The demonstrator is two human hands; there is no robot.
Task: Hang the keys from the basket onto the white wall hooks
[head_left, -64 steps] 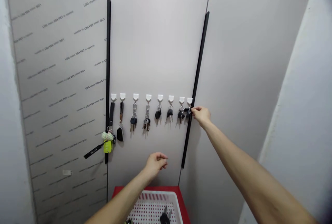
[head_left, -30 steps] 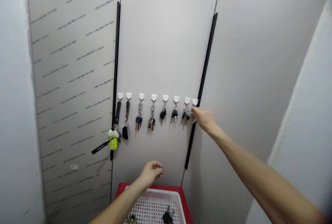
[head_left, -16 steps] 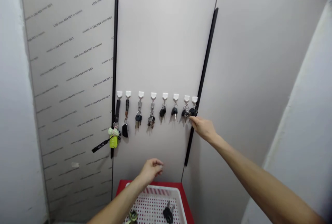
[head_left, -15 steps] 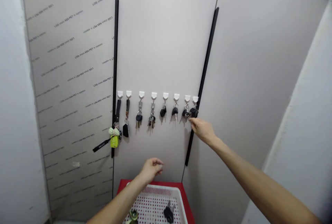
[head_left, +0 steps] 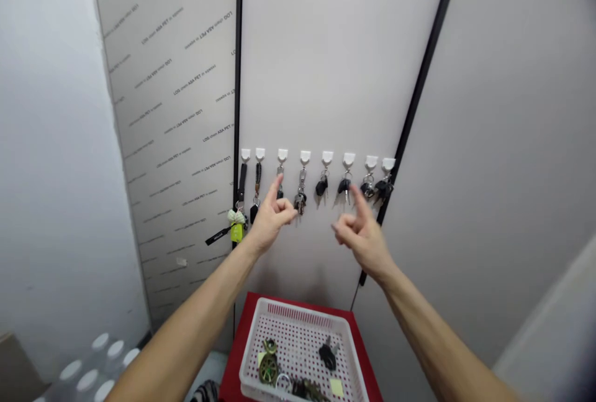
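My left hand (head_left: 269,220) is raised before the cabinet panel, index finger stretched upward, the other fingers partly curled, nothing held. It covers part of the third key bunch (head_left: 280,192). With its index finger also out, my empty right hand (head_left: 366,239) is by the sixth key bunch (head_left: 344,186); whether it touches is unclear. Several key sets hang in a row from white hooks (head_left: 305,157). At the left end are a strap with a yellow-green key fob (head_left: 237,232) and a braided strap (head_left: 258,177). Between my hands hangs a metal-clip key bunch (head_left: 300,200).
Below, a white perforated basket (head_left: 305,314) stands on a red surface (head_left: 241,333). It holds black keys (head_left: 328,357) and a bronze-coloured trinket (head_left: 268,369). White-capped bottles (head_left: 87,379) stand at lower left. Black vertical handles (head_left: 238,79) flank the panel.
My left hand has risen from above the basket to the hanging keys. My right hand has left the right-end keys, its index finger now extended. The view has shifted, showing more basket and the bottles.
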